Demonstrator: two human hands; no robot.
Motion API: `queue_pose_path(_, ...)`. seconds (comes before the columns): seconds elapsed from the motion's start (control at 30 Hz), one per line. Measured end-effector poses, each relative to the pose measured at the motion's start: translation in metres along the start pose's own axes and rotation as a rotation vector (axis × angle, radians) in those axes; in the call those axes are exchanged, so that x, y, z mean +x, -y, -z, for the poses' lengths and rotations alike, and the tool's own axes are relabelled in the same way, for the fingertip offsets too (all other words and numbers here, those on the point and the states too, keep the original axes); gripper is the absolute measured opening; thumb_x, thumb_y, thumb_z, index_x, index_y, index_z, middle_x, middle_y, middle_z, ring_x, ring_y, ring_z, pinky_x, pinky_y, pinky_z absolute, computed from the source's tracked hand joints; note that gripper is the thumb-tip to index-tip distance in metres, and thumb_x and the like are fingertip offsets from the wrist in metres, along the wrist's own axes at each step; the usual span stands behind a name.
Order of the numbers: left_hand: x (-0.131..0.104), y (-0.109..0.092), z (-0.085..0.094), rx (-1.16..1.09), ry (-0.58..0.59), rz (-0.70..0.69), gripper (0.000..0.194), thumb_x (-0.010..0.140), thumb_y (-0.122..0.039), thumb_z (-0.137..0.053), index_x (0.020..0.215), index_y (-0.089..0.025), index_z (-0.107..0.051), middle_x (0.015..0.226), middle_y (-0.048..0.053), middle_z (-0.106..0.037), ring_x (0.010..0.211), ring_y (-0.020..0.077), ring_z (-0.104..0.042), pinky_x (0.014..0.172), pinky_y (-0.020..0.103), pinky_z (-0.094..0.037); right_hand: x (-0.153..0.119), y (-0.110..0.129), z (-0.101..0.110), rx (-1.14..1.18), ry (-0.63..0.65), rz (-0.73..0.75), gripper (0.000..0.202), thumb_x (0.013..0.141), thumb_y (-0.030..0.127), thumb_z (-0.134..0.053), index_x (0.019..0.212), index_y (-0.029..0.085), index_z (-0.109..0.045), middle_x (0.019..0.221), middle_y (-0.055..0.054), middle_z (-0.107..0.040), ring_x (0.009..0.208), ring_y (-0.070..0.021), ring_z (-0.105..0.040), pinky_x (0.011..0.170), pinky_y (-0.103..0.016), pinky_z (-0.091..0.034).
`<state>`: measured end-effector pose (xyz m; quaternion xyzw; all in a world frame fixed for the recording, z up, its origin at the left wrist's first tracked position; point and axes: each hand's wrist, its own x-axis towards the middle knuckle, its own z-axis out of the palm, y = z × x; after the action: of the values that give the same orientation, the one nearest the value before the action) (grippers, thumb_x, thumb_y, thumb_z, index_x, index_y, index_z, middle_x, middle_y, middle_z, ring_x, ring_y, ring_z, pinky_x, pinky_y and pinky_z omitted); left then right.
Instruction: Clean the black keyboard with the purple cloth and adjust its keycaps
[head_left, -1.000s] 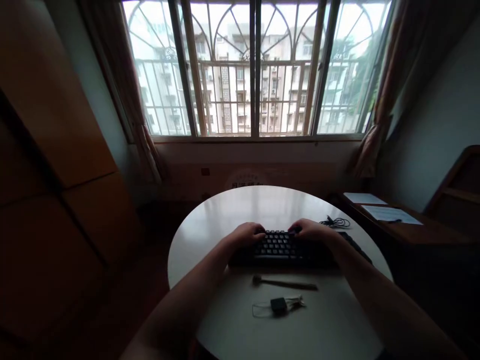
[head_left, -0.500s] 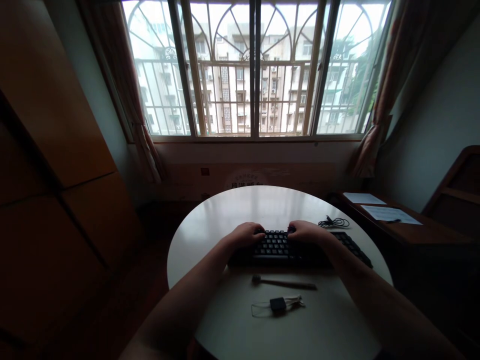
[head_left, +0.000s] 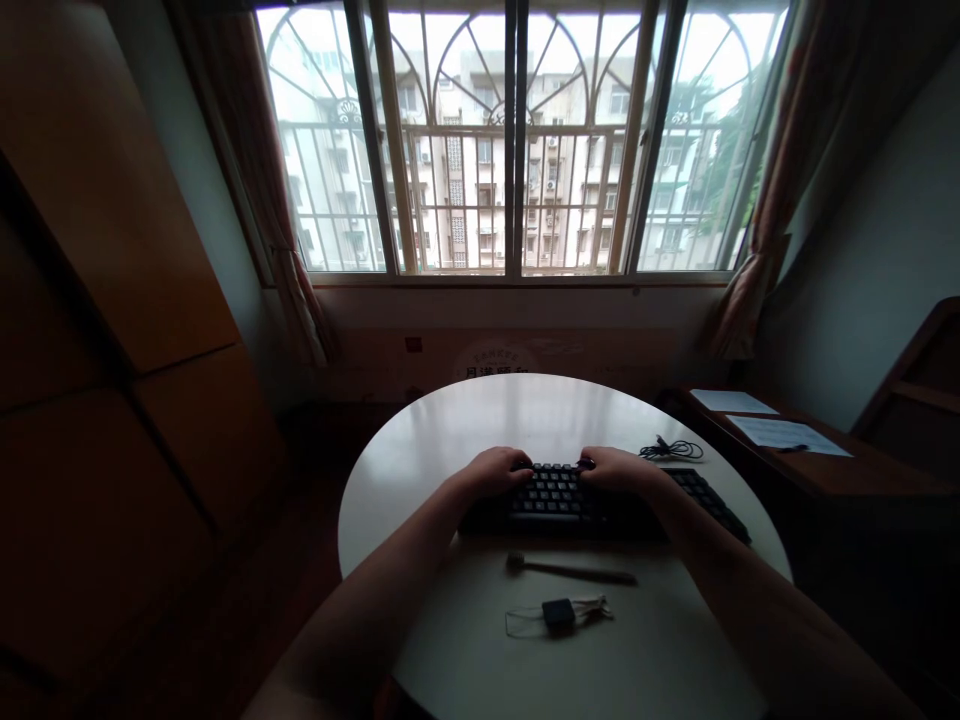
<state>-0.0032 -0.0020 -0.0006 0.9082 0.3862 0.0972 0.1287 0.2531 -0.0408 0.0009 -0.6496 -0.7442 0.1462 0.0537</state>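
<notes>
Head view: a round white table (head_left: 420,430) stands on the near side of a barred window (head_left: 457,190)
Keyboard (head_left: 555,492): black, lying across the middle of the table, partly hidden by the arms
Left hand (head_left: 495,470): over the left part of the keyboard, bent, thumb at the keys; cannot tell whether it pinches anything
Right hand (head_left: 619,470): over the keyboard, bent, a dark spot at its fingertips too small to make out; cannot tell whether they are pressed together
Brush (head_left: 577,572): near side of the keyboard, head to the left
Wire tool (head_left: 558,614): nearer than the brush, black block in its middle
Cable (head_left: 671,450): coiled, far side, right
Side table (head_left: 855,477): right, bearing paper sheets (head_left: 772,432) and a pen (head_left: 793,448)
</notes>
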Motion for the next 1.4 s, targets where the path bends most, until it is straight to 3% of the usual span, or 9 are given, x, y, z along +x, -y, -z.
queue_pose_path(0.27, -0.001, -0.003, 0.003, -0.008, 0.024, 0.025, 0.034, 0.089, -0.044, -0.052, 0.114, -0.027, -0.067, 0.115, 0.003, -0.067, 0.103, 0.0228, -0.061, 0.084, 0.029, -0.047, 0.005, 0.001, -0.003, 0.033, -0.031, -0.078, 0.036, 0.074, 0.043, -0.059, 0.1, 0.019, -0.067, 0.098, -0.008, -0.07, 0.085, -0.0233, -0.063, 0.066, -0.028, -0.041)
queue_pose_path(0.57, 0.0, 0.0, 0.0, -0.012, -0.001, 0.011, 0.034, 0.089, -0.044, -0.052, 0.113, -0.027, -0.067, 0.114, 0.003, -0.068, 0.103, 0.0229, -0.061, 0.086, 0.03, -0.046, 0.013, -0.003, -0.01, 0.084, -0.102, -0.094, 0.028, 0.075, 0.041, -0.061, 0.091, 0.019, -0.069, 0.093, -0.01, -0.071, 0.086, -0.0257, -0.063, 0.066, -0.03, -0.041)
queue_pose_path(0.77, 0.001, 0.003, -0.002, -0.018, -0.006, 0.011, 0.033, 0.088, -0.044, -0.052, 0.112, -0.026, -0.067, 0.113, 0.003, -0.068, 0.102, 0.0228, -0.061, 0.086, 0.03, -0.046, 0.015, -0.016, -0.009, 0.23, -0.102, -0.044, 0.025, 0.071, 0.026, -0.066, 0.095, 0.017, -0.065, 0.093, -0.006, -0.07, 0.081, -0.0189, -0.063, 0.063, -0.023, -0.043)
queue_pose_path(1.23, 0.003, 0.007, -0.005, -0.023, -0.004, 0.0, 0.033, 0.088, -0.044, -0.052, 0.112, -0.027, -0.067, 0.113, 0.003, -0.068, 0.102, 0.0226, -0.061, 0.088, 0.03, -0.045, 0.014, -0.019, -0.007, 0.299, -0.136, -0.007, 0.02, 0.07, 0.022, -0.067, 0.086, 0.018, -0.057, 0.086, -0.005, -0.065, 0.079, -0.0187, -0.059, 0.063, -0.024, -0.042)
queue_pose_path(1.4, 0.0, 0.003, 0.0, -0.027, 0.004, 0.017, 0.033, 0.088, -0.043, -0.053, 0.113, -0.027, -0.067, 0.114, 0.003, -0.068, 0.102, 0.023, -0.061, 0.085, 0.03, -0.047, 0.008, -0.019, -0.003, 0.264, -0.217, 0.119, 0.024, 0.065, 0.018, -0.065, 0.085, 0.02, -0.053, 0.079, 0.0, -0.06, 0.075, -0.0166, -0.054, 0.064, -0.023, -0.039)
